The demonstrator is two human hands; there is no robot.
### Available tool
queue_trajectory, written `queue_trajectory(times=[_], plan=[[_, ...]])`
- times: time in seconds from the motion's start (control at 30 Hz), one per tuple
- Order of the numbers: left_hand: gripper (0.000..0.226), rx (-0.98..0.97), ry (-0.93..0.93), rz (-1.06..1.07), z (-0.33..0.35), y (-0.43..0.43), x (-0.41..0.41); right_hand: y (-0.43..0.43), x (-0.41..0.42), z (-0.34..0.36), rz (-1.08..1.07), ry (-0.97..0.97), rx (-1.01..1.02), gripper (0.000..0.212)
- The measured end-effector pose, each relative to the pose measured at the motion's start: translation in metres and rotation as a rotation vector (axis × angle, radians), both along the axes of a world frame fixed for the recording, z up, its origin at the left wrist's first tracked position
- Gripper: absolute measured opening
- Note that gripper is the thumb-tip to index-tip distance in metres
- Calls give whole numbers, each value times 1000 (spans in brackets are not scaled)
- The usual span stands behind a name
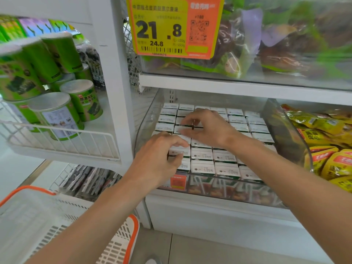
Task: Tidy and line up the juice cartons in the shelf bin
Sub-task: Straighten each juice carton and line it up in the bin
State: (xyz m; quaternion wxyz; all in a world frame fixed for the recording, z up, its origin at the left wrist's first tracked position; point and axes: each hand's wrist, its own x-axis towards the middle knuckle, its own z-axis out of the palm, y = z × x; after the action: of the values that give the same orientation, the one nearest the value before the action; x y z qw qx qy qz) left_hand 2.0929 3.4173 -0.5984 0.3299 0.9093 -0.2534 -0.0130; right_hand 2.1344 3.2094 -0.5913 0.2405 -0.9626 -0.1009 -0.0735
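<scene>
Subject: juice cartons (202,154) standing upright in a clear shelf bin (145,128), white tops up, packed in rows from the front wall to the back.
Bin position: lower shelf, between a white upright post (122,103) on its left and a second clear bin holding yellow packets (323,141) on its right.
Carton faces: printed fronts and straws show through the bin's clear front wall; an orange label (178,182) sits at that wall's left end.
Left hand (158,159): at the front-left corner of the bin, over the leftmost column.
Left fingers (174,142): curled over the top of the near carton (181,151), thumb against its front edge, clamped on it.
Right hand (211,128): reaching farther back, over the second column from the left.
Right fingers (187,119): forefinger and thumb bent toward each other, pinching the far carton (179,129) at its top; a dark gap shows between them.
Upper shelf: clear bin of bagged goods (276,46) behind a yellow-and-orange price tag (171,27) reading 21.8.
Left bay: green canisters (57,111), some upright and some lying, behind a white wire rail (76,142).
Foreground: white basket (47,221) with an orange rim, lower left.
</scene>
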Motion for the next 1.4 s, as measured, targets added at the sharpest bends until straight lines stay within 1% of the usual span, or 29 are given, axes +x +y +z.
queue_trajectory(times=[0.13,0.3,0.47,0.57,0.67,0.73,0.8,0.9,1.0,1.07,1.1,1.17,1.2,1.27,1.33,1.4], plan=[[27,8,5,-3,-1,1,1,7,13,8,41,33,-148,28],[26,1,-1,-14,-1,3,1,5,17,21,55,96,-306,34],[25,-4,-7,-14,0,3,0,9,23,29,53,148,-413,37],[25,6,-12,-15,1,3,0,11,25,29,59,166,-415,36],[26,14,-6,-9,2,3,-1,3,22,30,73,187,-300,36],[27,17,-4,-6,2,2,0,-3,17,31,56,148,-156,35],[29,5,-9,9,1,1,0,-5,7,30,47,49,10,30],[35,-117,-8,71,0,-1,2,-9,-20,24,49,-127,107,31],[57,-232,19,100,3,-2,3,-14,-58,18,33,-248,170,36],[69,-240,27,21,8,-4,-1,-16,-81,18,19,-272,260,34],[68,-232,29,-31,11,-7,-3,-15,-90,19,12,-256,330,32],[51,-273,74,-120,15,-12,-8,-13,-104,22,-11,-204,514,30],[42,-325,128,-146,17,-14,-10,-12,-110,23,-33,-180,620,32],[32,-421,249,-158,20,-18,-15,-12,-120,24,-93,-121,815,44],[27,-484,324,-138,19,-22,-18,-15,-128,23,-157,-74,899,55],[25,-564,421,-133,17,-25,-20,-17,-133,19,-207,-60,881,53]])
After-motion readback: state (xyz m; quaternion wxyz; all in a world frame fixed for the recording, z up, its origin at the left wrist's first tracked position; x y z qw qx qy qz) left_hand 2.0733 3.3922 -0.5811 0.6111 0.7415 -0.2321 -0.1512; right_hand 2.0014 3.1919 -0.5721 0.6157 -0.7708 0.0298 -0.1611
